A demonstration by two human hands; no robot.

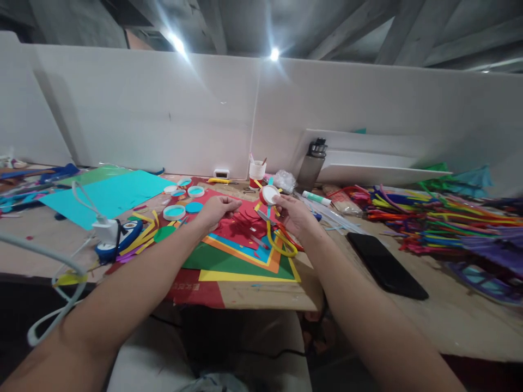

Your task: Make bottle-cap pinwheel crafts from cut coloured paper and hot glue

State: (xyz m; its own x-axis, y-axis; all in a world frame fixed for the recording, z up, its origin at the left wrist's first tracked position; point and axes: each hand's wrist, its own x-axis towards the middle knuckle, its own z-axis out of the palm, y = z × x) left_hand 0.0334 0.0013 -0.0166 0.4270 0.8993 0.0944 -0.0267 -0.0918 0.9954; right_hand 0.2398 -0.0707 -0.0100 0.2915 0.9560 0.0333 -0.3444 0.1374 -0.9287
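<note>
My right hand [291,213] pinches a round white cup-bottom-like piece [270,195] with a red rim. Yellow and light blue strips stick out around that piece. Over the paper stack, my left hand [218,212] is closed in a pinch; whatever its fingertips hold, if anything, is too small to make out. Below both hands lie red paper [241,231] with scraps and layered colored sheets, a green sheet [196,257] among them. Yellow-handled scissors [281,250] rest under my right hand. Several white rings with blue centers, such as this one [174,212], lie left of my left hand.
A black phone [386,265] and a pile of colored pipe cleaners [429,218] are on the right. A grey bottle [311,165], a paper cup [257,173] and a glue stick [316,198] stand or lie behind. Turquoise paper [118,193] and a white cable [44,246] are left.
</note>
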